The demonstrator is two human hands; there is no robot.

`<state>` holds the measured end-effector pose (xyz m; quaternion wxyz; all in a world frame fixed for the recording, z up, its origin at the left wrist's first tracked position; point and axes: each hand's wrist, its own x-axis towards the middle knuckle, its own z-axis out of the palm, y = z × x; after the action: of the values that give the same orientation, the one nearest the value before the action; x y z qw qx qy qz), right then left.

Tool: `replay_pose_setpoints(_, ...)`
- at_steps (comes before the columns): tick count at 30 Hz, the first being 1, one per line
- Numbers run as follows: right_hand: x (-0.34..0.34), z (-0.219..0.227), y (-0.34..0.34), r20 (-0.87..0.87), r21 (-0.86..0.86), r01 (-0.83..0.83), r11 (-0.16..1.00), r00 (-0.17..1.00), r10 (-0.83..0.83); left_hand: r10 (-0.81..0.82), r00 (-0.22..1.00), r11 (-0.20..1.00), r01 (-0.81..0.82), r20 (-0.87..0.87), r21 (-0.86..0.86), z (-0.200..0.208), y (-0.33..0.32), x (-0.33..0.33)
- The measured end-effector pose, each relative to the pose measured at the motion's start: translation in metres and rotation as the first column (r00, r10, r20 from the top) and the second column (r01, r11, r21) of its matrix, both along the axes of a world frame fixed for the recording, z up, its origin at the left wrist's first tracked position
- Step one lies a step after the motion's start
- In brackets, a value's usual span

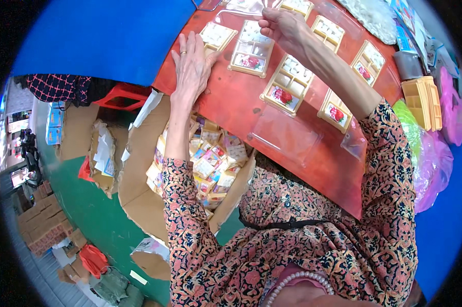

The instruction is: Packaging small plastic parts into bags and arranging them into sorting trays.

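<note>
My left hand (192, 64) lies flat with fingers stretched out, over the near edge of a cream compartment tray (218, 35) at the far left of the red table. At the far edge, my right hand (284, 25) is closed in a pinch on a clear plastic piece (243, 5), partly cut off by the frame. Between the hands sits another cream tray (252, 48), holding small white pieces and a card with a red picture. Similar trays stand to the right, including one nearer me (288, 84) and one under my right forearm (337, 111).
A large cardboard box (146, 163) of filled small packs (213, 163) stands below the table's left edge. Clear plastic sheets (287, 130) lie on the red tabletop (226, 97). Stacked cream trays (422, 104) and coloured plastic bags (433, 163) sit at right. A red stool (123, 96) is left.
</note>
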<state>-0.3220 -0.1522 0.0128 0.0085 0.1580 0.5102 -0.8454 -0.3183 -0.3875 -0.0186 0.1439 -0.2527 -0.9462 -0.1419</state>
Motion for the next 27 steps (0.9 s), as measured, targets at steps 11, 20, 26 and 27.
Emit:
replay_pose_setpoints(11, -0.005, -0.002, 0.009, 0.025, -0.079, 0.006, 0.997, 1.0, -0.004, 0.026, 0.999, 0.999, -0.027, 0.026, 0.029, -0.002, 0.002, -0.002)
replay_pose_setpoints(20, -0.007, -0.004, 0.01, 0.027, -0.111, 0.018, 0.994, 1.0, -0.015, -0.021, 0.999, 1.0, 0.02, 0.043, 0.018, -0.001, 0.004, -0.006)
replay_pose_setpoints(26, -0.012, -0.01, 0.007, 0.078, -0.181, 0.102, 0.978, 0.993, -0.089, -0.024, 0.999, 0.995, 0.021, 0.025, 0.099, 0.009, 0.003, -0.028)
replay_pose_setpoints(27, -0.013, -0.011, 0.01, 0.069, -0.185, 0.084, 0.979, 0.995, -0.072, -0.039, 0.998, 0.995, 0.044, -0.053, 0.095, 0.008, 0.004, -0.033)
